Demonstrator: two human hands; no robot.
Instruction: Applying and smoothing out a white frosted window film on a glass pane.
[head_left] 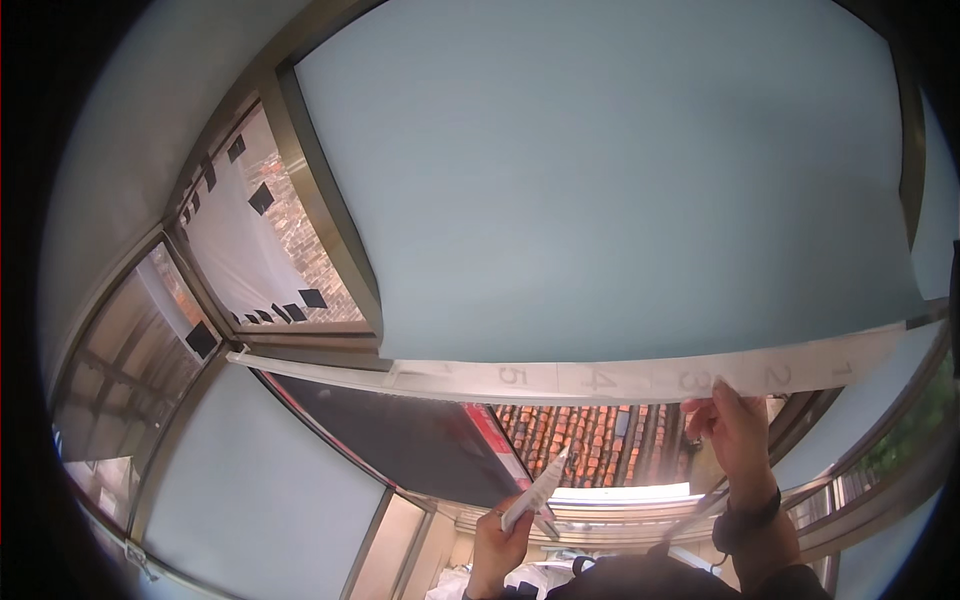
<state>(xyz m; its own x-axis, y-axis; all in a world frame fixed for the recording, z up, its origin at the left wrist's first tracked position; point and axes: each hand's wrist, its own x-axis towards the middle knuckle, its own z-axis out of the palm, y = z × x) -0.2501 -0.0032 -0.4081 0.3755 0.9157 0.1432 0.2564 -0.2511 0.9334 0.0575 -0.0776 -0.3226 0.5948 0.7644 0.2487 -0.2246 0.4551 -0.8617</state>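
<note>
A large pale blue-grey sheet (620, 180) fills the window frame above me. Along its lower edge runs a long white strip (550, 380) with printed marks. My right hand (735, 430), with a dark band at the wrist, reaches up to that strip's lower edge. Its fingers are bent and seem to pinch the edge; whether they grip firmly is hard to see. Lower and to the left, my left hand (500, 548) is closed around a narrow white piece (537, 490) with a pointed end, which slants up to the right. What this piece is I cannot tell.
Brown metal frames (325, 200) surround the panes. White sheeting (235, 240) with black tape patches covers a left pane. A dark panel (390, 430) with a red-and-white edge stands beside tiled roofs (600, 440). A white bag-like heap (530, 577) lies below.
</note>
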